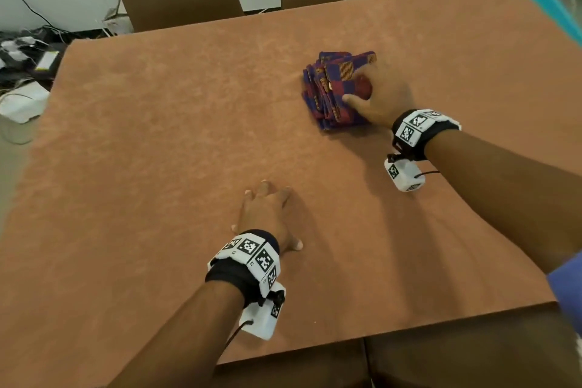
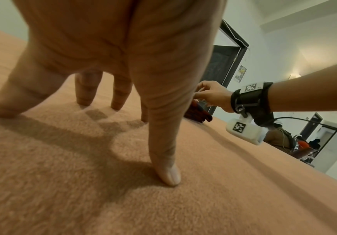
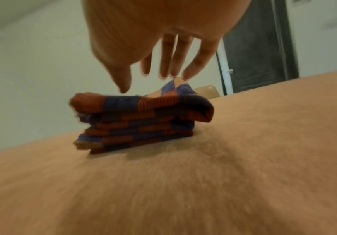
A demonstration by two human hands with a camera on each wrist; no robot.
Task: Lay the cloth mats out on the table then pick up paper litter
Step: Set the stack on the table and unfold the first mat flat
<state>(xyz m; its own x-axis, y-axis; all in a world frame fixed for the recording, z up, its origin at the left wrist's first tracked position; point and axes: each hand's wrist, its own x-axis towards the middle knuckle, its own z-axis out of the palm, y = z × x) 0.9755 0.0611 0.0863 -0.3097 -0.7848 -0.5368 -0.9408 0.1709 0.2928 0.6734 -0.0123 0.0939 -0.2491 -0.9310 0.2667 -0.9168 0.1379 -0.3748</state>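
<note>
Over on the left side of the table [image 1: 157,135] I'm planting my left hand [image 1: 267,217] with fingers spread flat, holding nothing. Moving right, my right hand [image 1: 378,94] is hovering open just above the stack of cloth mats [image 1: 330,94], fingertips [image 3: 187,76] brushing a raised corner, nothing gripped. Looks like I'm starting the laying-out step, so next I'm needing to pinch only the top mat and peel it off.
</note>
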